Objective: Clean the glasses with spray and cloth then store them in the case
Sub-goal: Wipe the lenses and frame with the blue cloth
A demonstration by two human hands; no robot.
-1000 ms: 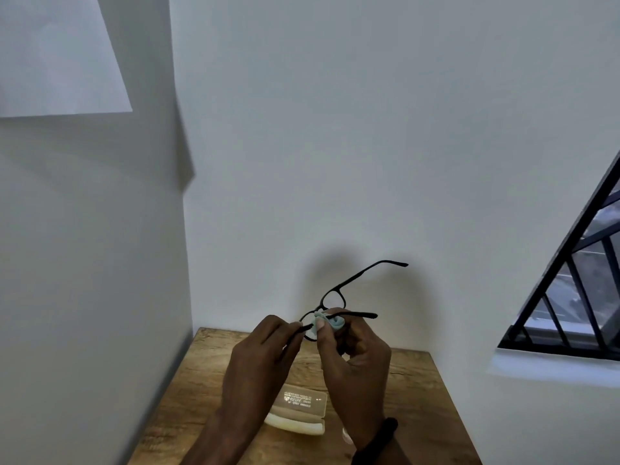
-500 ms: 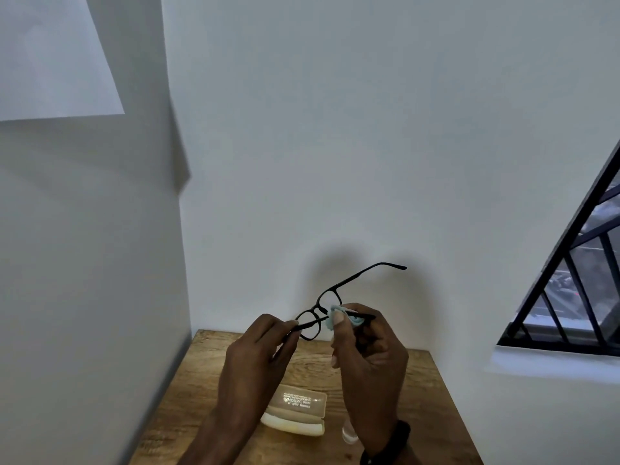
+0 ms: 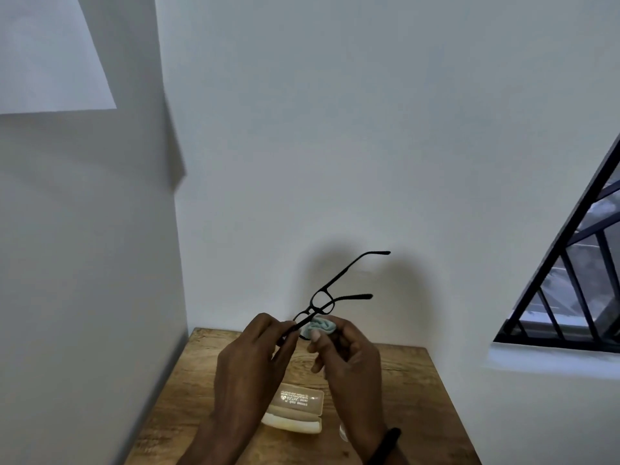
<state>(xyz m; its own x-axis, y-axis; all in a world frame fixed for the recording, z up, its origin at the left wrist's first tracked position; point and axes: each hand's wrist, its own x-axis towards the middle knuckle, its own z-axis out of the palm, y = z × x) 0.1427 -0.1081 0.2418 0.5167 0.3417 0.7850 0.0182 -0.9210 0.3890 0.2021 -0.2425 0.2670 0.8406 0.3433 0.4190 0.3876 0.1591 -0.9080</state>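
Note:
I hold black-framed glasses [image 3: 322, 301] up in front of the wall, temples unfolded and pointing up and right. My left hand [image 3: 250, 360] pinches the frame's near end. My right hand [image 3: 345, 357] presses a bunched light-blue cloth [image 3: 320, 326] against the lower lens. Below my hands, a cream glasses case [image 3: 297, 411] lies open on the wooden table [image 3: 416, 394]. A small clear spray bottle [image 3: 343, 432] shows only as a sliver behind my right wrist.
White walls close in on the table at the left and back. A barred window [image 3: 570, 280] with a white sill sits at the right. A black band circles my right wrist.
The cloth in my right hand has slid from the upper lens down to the lower lens. The glasses stay raised in nearly the same place.

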